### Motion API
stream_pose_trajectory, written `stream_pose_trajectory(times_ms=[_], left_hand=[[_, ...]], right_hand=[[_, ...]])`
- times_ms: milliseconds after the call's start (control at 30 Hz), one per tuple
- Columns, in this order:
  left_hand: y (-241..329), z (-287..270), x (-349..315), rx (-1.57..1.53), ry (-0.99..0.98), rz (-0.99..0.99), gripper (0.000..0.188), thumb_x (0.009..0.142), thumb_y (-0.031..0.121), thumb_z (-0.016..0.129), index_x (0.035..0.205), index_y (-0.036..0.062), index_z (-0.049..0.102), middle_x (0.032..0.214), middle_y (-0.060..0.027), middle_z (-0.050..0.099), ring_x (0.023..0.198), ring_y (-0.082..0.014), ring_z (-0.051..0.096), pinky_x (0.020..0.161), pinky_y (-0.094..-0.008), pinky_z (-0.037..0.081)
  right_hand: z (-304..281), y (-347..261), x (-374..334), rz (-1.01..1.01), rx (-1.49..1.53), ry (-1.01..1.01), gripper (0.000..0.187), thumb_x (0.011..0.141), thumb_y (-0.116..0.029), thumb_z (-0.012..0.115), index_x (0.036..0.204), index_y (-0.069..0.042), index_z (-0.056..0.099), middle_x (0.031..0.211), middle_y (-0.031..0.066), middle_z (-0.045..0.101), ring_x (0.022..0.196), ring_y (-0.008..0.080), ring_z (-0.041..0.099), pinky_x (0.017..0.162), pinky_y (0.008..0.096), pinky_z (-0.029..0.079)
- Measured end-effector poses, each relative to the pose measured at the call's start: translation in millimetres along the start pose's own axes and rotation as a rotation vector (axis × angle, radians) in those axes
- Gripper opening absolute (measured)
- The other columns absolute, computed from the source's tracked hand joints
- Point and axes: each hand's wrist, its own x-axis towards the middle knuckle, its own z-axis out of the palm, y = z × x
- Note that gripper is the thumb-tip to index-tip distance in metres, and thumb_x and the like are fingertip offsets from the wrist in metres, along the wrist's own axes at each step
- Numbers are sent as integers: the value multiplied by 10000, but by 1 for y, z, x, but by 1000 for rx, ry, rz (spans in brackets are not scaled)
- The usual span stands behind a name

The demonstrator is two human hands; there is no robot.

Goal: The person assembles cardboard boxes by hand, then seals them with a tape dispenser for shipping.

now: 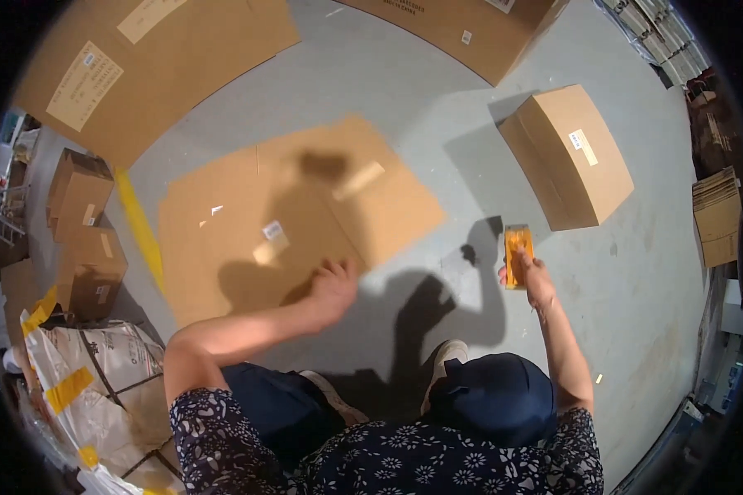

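A flattened cardboard carton (pixel 223 190) lies in front of me, blurred, with two pale labels on it and shadows across its face. My left hand (pixel 333 290) is over its near right edge, the fingers slightly bent and apart; I cannot tell whether they touch the board. Farther right, my right hand (pixel 537 279) is closed around a flat, rectangular orange tool (pixel 516 247) with pale ends, held above the grey floor. The tool's exact kind is not clear.
A closed cardboard box (pixel 565 157) stands at right, with larger cartons (pixel 157 66) (pixel 462 33) at the far side. Smaller boxes (pixel 91 264) and a white wrapped bundle (pixel 115 371) with yellow tape are at left. Yellow floor tape (pixel 140 231) runs beside the flat carton.
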Motion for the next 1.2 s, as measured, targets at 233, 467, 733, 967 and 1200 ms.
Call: stream_pose_trajectory(times_ms=[233,467,733,967,1200], left_hand=[[-53,-44,72,-360,-85,29,604,774,209,612,1299,12,388,1241,-210,468,1179,-399,456,985,-548,358],[-116,-29,118,-402,-88,-378,1318,445,492,888,1432,18,154,1399,-159,321,1324,-318,307,1078,-597,180],[-112,-47,118,-185,-91,-352,1228,412,616,838,1360,41,308,1316,-124,399,1257,-243,381,1033,-525,250],[-160,-53,115,-415,111,-200,756,567,427,844,1146,39,551,1029,-114,609,963,-202,577,814,-337,450],[-80,-211,48,-948,331,221,233,748,164,715,885,32,582,730,-95,637,596,-230,587,597,-362,481]], right_hand=[[-3,-7,-12,-10,6,42,493,972,-405,451,1073,75,492,766,171,658,631,222,638,630,324,537],[-36,48,-50,100,117,80,439,973,-371,463,1075,54,501,761,172,654,621,244,639,618,336,535],[-42,75,-60,162,156,151,424,973,-369,464,1064,43,506,750,166,657,608,244,637,614,337,532],[-21,64,-58,117,159,43,432,982,-374,442,1024,48,528,757,166,657,618,237,632,625,331,533],[-57,9,-95,-46,193,193,486,961,-427,468,1029,51,523,760,152,647,647,220,632,649,316,527]])
